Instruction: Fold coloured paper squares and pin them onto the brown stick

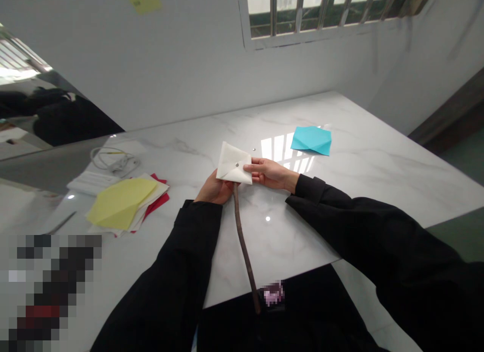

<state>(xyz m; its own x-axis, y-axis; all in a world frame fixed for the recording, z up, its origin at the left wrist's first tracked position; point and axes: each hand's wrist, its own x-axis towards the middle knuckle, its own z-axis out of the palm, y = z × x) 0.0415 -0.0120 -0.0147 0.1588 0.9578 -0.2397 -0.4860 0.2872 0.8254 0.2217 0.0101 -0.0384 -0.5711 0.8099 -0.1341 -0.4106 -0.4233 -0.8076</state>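
Both hands (242,179) gripped a folded white paper (231,160) above a glossy marbled table (189,145) (window (321,14) far right).

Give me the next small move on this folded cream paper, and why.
I'd probably move the right hand onto the metal stud to test whether it's firm: the hand pinches only the right edge of the cream paper, and the upper end of the stick is hidden behind it.

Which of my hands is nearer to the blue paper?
Right. The right hand is left of the blue paper and closer to you; the left hand is farther left, by the white piece.
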